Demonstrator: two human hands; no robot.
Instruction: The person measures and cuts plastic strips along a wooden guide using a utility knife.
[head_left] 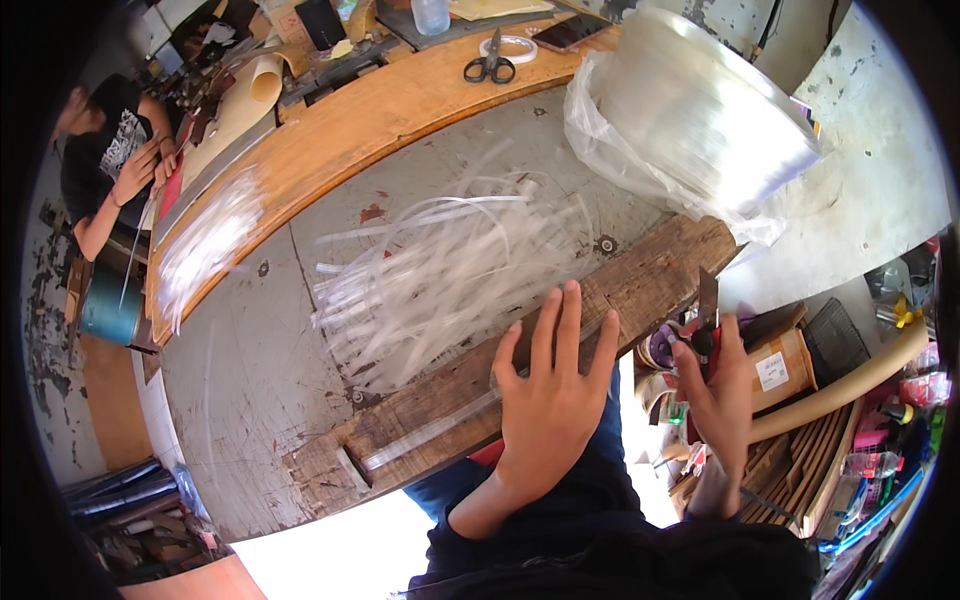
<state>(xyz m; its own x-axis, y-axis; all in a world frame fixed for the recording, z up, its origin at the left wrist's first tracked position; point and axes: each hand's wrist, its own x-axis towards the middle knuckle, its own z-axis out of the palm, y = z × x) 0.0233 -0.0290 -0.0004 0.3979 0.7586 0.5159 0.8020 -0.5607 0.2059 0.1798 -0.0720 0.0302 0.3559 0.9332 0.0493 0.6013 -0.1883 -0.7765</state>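
Observation:
My left hand (550,395) lies with fingers spread on a worn wooden board (660,270) along the near edge of the grey table. Under and beside it, a clear plastic strip (425,437) runs along the board towards a small metal piece (352,470) at the board's left end. Off the board's right end, my right hand (718,395) is closed round a utility knife (708,298), its blade pointing up and its red and black handle partly hidden by the fingers. Beyond the board spreads a loose heap of clear plastic strips (450,270).
A large clear plastic roll (700,110) in a bag stands far right. Scissors (489,65), a tape roll (512,50) and a phone (570,33) lie on the wooden ledge, with more strips (212,235) at its left. Another person (115,150) works far left. Cardboard and clutter fill the right.

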